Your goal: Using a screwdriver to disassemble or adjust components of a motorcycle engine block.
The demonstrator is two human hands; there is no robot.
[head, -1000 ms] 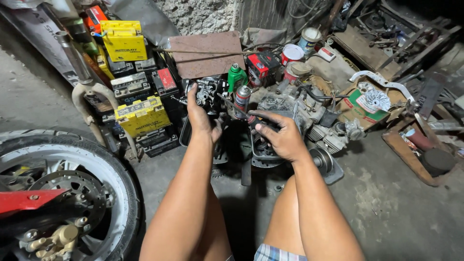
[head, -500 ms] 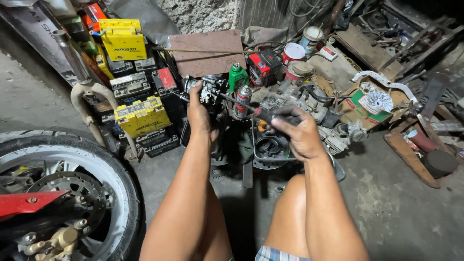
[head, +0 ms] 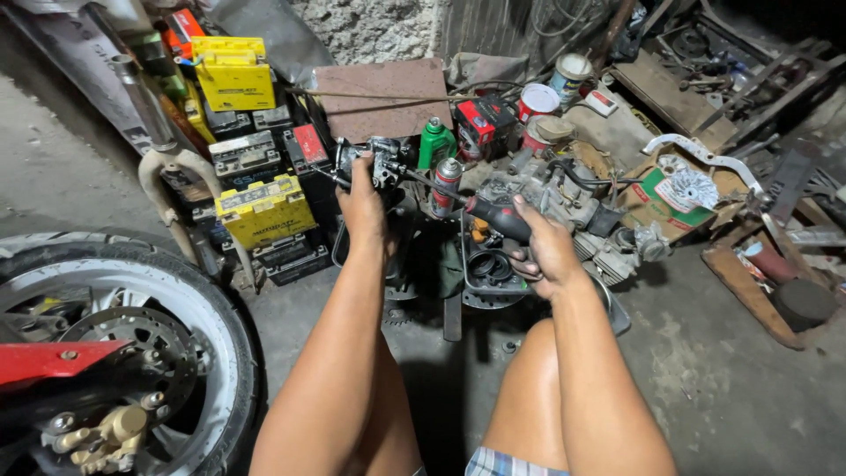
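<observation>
Nearest the knees, the right hand [head: 548, 256] is wrapped around a screwdriver [head: 499, 217] by its dark, grippy handle — its thin shank runs toward a small metal part [head: 381, 160], likely a carburetor, clasped by the left hand [head: 361, 204]. Rigid, dense, probably oily; best held by its body. Yellow batteries [head: 264, 210] sit beyond.

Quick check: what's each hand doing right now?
Left hand: closed on a small metal part.
Right hand: closed on a screwdriver handle.
</observation>
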